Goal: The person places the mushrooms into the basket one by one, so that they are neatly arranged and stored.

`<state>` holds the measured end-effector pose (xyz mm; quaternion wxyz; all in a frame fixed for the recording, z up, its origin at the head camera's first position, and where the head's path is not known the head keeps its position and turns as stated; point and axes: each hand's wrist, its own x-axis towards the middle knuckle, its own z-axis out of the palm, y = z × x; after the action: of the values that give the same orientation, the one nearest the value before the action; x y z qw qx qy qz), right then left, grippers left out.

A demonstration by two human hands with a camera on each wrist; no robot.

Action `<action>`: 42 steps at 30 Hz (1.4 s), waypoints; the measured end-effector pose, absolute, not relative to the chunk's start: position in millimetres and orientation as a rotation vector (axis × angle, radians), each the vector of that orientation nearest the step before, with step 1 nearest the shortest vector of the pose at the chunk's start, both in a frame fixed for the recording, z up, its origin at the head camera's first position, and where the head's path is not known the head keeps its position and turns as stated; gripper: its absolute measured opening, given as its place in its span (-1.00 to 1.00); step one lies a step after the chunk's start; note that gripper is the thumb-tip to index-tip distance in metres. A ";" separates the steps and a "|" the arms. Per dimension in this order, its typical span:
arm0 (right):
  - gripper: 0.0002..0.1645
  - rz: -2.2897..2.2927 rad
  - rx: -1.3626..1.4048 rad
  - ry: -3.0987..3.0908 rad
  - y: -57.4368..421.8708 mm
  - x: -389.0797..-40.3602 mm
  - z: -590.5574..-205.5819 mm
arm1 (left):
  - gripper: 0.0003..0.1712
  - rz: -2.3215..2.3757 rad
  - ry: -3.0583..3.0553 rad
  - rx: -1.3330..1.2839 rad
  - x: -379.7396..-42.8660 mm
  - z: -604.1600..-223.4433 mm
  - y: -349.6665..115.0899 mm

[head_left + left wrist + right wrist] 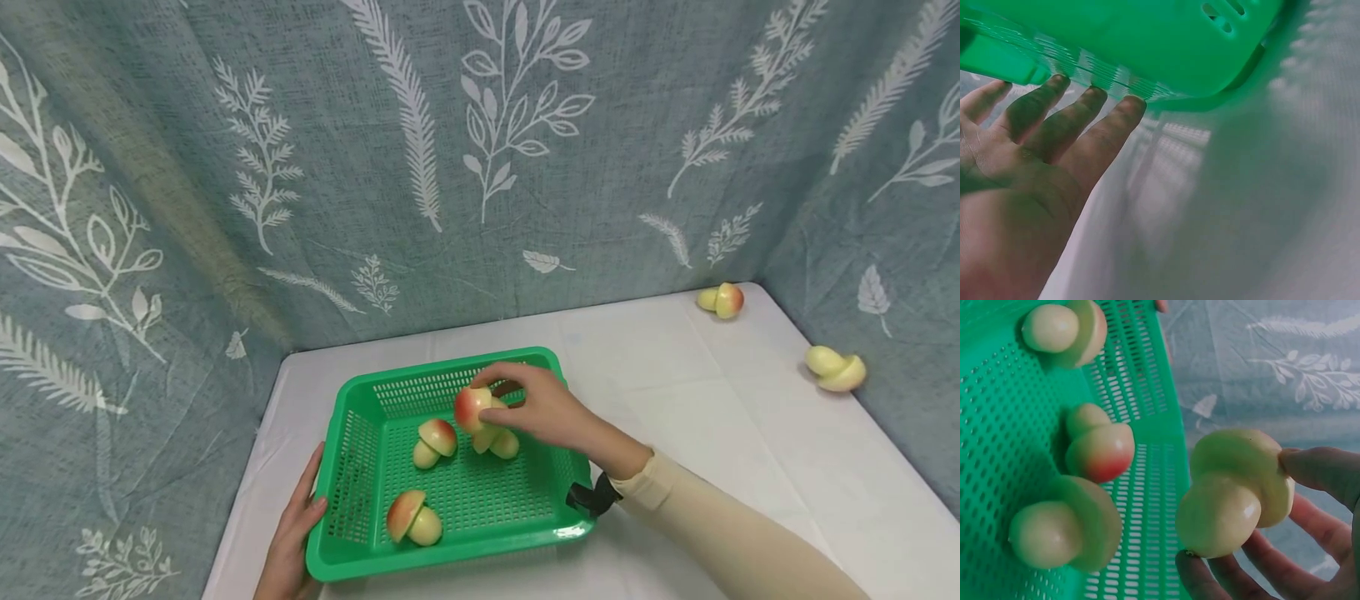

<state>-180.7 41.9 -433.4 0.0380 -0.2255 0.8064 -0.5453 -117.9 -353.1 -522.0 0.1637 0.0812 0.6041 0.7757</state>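
**Right hand [536, 408] pinches one mushroom [471, 410] over green basket [465, 552]; six mushrooms total**

Head view: held mushroom is glossy, pale yellow, with a red blush on its rounded cap; cap points left, stem partly behind the fingers. It is over the far part of the basket, thumb and fingers clamped on it. Three mushrooms lie in the basket: middle mushroom [435, 442], red-blushed cap up and stem down-left; near mushroom [414, 518], orange-brown cap tilted left; third mushroom [497, 442], pale, partly covered by the held one. Two more lie on the white table [637, 358] at right: back mushroom [722, 301], cap orange-red, and edge mushroom [836, 369], mostly pale yellow. Count: one basket, one held, three in basket, two on table. Left hand [292, 533] is at the basket's left side, thumb at the rim. Black strap [592, 496] and one cream sleeve [720, 525] on the right arm. Grey-green cloth [330, 225] with white leaf prints stands around the table.

Left wrist view: four digits visible, straight and spread apart, tips touching the basket's slotted side. Background blurred.

Right wrist view: held mushroom pale yellow-green, bulb stem toward camera, thumb on the cap edge, fingers underneath, near the rim. Three others sit in the perforated basket, one showing a clear red patch.
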 end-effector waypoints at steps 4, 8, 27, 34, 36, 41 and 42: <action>-0.63 -1.653 -0.715 2.478 30.9 -183.0 -436.3 | -0.25 2.212 1.710 0.276 -115.6 -522.9 -354.3; -0.65 -1.623 -0.721 2.470 19.3 -182.1 -439.4 | -0.25 2.200 1.720 0.333 -114.3 -524.6 -355.3; -0.73 -1.382 -0.678 2.429 6.2 -177.1 -450.4 | -0.25 2.209 1.674 0.365 -116.2 -524.6 -354.4; -0.72 -1.285 -0.661 2.435 -1.6 -180.5 -453.4 | -0.25 2.207 1.710 0.362 -115.7 -525.7 -354.5; -0.73 -1.263 -0.665 2.424 -3.9 -180.7 -453.7 | -0.25 2.202 1.731 0.355 -115.4 -525.7 -354.5; -0.72 -1.203 -0.702 2.423 -7.9 -177.2 -453.5 | -0.25 2.184 1.774 0.360 -113.7 -526.6 -353.7; -0.72 -1.191 -0.711 2.423 -8.4 -176.2 -454.0 | -0.25 2.177 1.790 0.358 -113.1 -526.6 -353.5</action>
<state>-176.2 -8.4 -454.0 0.1739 -0.2509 0.8546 -0.4200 -113.1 -353.5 -526.6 0.1497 0.1244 0.6231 0.7575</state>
